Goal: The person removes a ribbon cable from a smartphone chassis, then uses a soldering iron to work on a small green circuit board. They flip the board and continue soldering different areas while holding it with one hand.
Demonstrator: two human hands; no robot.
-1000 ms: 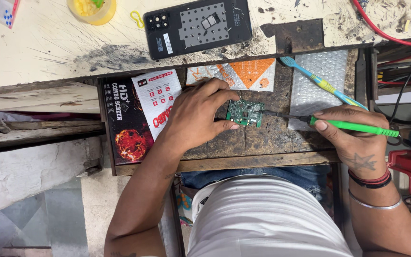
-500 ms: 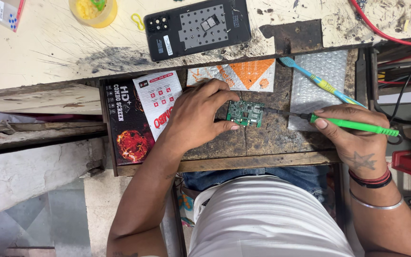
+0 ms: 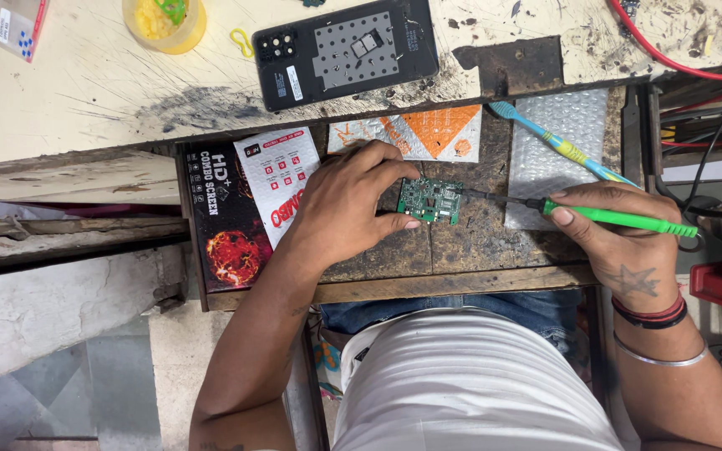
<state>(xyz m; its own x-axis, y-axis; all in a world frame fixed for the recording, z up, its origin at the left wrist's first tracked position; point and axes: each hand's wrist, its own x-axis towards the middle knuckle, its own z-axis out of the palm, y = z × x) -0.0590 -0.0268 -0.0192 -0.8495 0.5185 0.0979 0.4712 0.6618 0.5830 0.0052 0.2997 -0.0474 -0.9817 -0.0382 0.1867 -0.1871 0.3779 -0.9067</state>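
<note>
Pinching a small green circuit board (image 3: 430,200), left hand (image 3: 346,205) steadies it flat.

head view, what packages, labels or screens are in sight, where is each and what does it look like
Black box: left of the left hand, flat, with a red-orange fiery ball.
White-and-red leaflet: on that box, partly under the left hand.
Orange-and-white pouch: behind the green circuit board.
Bubble-wrap bag: beside the right hand, clear-silver.
Phone: on the bench top, back open, small white label.
Small clear packet: far left corner.
</note>
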